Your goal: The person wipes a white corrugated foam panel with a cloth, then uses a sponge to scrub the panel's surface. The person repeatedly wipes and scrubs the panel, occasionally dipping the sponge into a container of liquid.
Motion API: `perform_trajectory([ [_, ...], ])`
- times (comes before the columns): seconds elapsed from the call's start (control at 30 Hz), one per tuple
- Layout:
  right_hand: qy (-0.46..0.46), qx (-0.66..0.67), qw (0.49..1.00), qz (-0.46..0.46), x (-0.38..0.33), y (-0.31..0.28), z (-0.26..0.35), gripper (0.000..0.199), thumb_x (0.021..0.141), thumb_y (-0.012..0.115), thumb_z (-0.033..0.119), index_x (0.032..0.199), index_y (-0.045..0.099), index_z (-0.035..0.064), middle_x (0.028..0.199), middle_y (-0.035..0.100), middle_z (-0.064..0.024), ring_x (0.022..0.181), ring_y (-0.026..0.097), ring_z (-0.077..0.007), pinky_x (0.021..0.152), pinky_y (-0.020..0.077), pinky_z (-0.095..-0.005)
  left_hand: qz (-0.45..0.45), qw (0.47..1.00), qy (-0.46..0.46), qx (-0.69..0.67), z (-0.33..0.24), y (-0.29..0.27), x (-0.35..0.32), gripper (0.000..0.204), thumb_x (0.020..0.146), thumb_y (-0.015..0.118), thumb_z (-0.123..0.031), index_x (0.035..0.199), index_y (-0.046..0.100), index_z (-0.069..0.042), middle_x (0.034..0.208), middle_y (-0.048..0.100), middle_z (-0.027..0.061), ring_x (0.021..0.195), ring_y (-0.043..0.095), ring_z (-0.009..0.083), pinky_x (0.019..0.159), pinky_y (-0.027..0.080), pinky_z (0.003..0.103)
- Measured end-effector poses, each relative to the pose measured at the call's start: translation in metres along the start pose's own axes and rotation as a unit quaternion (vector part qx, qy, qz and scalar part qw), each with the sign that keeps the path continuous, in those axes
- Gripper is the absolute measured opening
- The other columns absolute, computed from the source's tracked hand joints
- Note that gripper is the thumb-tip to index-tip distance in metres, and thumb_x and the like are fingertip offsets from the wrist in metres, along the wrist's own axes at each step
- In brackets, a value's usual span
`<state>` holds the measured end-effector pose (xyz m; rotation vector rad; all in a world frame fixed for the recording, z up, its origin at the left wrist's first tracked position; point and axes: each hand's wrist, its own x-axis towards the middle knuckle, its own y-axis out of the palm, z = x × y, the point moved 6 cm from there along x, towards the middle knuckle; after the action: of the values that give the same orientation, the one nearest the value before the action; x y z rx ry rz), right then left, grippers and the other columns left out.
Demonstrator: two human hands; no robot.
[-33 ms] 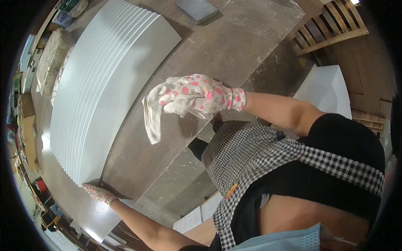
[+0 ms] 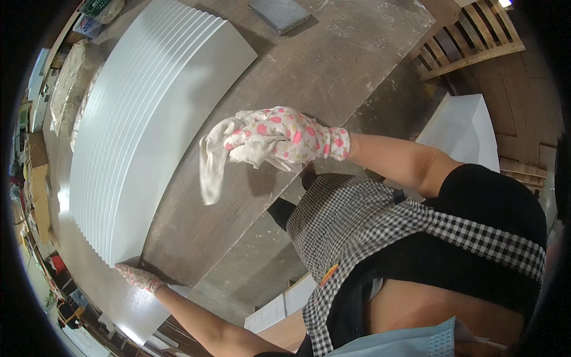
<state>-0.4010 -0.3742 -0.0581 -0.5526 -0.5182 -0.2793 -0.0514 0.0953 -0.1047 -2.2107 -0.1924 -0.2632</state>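
Our right hand [image 2: 285,140], in a white glove with pink spots, is closed around a crumpled off-white cloth [image 2: 214,160] that hangs above the brown wooden surface [image 2: 333,65]. Our left hand [image 2: 135,276], gloved alike, lies fingers flat against the near corner of a fanned stack of white rectangular panels [image 2: 148,119] on that surface. A grey slab [image 2: 279,13] lies at the far edge.

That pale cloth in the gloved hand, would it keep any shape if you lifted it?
Probably not: the cloth droops limply from the right hand, so it looks floppy. It seems light, since it hangs from a loose grip. It is unlikely to roll.
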Motion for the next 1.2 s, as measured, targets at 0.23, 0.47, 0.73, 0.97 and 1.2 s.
perform_trajectory([
  [0.23, 0.009, -0.059, 0.998, -0.036, 0.013, -0.003, 0.012, 0.034, 0.086, 0.068, 0.024, 0.12, 0.068, 0.0196, 0.115, 0.068, -0.0088, 0.108, 0.064, -0.0309, 0.096, 0.0507, -0.0432, 0.006, 1.0, 0.01, -0.015, 0.011, -0.001, 0.003, 0.055, 0.107, 0.027, -0.03, 0.149, 0.031, 0.005, 0.155, 0.033, 0.0205, 0.143, 0.034, 0.029, 0.119, 0.026, 0.036],
  [0.47, 0.033, -0.062, 0.997, -0.045, 0.004, 0.003, 0.0, 0.042, 0.082, 0.069, 0.023, 0.125, 0.066, 0.0219, 0.114, 0.066, -0.013, 0.104, 0.064, -0.0328, 0.092, 0.0503, -0.0446, 0.0, 0.997, 0.027, 0.077, -0.026, -0.004, -0.011, 0.054, 0.108, 0.021, -0.028, 0.15, 0.027, 0.006, 0.155, 0.031, 0.0215, 0.143, 0.034, 0.032, 0.12, 0.026, 0.038],
  [0.73, 0.07, -0.037, 0.996, -0.04, -0.008, 0.0, 0.003, 0.046, 0.083, 0.067, 0.024, 0.129, 0.063, 0.0228, 0.123, 0.062, -0.0141, 0.111, 0.061, -0.0324, 0.095, 0.0492, -0.0438, -0.018, 0.916, 0.158, 0.369, 0.011, -0.004, 0.013, 0.05, 0.106, 0.022, -0.017, 0.15, 0.026, 0.006, 0.154, 0.032, 0.0244, 0.14, 0.037, 0.0341, 0.118, 0.03, 0.041],
  [0.97, 0.072, -0.005, 0.997, -0.012, -0.038, -0.018, -0.025, 0.048, 0.089, 0.063, 0.026, 0.136, 0.057, 0.0198, 0.131, 0.059, -0.0132, 0.122, 0.056, -0.0304, 0.104, 0.0455, -0.0432, -0.049, 0.939, 0.045, 0.337, 0.019, 0.008, -0.01, 0.051, 0.106, 0.02, -0.024, 0.15, 0.031, -0.002, 0.143, 0.047, 0.0217, 0.13, 0.048, 0.0348, 0.109, 0.041, 0.043],
  [1.2, 0.079, -0.105, 0.948, -0.291, -0.052, -0.105, -0.021, 0.051, 0.087, 0.062, 0.016, 0.137, 0.054, 0.0132, 0.141, 0.052, -0.0082, 0.133, 0.044, -0.0303, 0.109, 0.0331, -0.0489, 0.051, 0.905, 0.002, 0.423, -0.051, 0.027, -0.1, 0.051, 0.106, 0.026, -0.02, 0.152, 0.023, 0.004, 0.156, 0.032, 0.0182, 0.141, 0.038, 0.0281, 0.118, 0.032, 0.039],
])
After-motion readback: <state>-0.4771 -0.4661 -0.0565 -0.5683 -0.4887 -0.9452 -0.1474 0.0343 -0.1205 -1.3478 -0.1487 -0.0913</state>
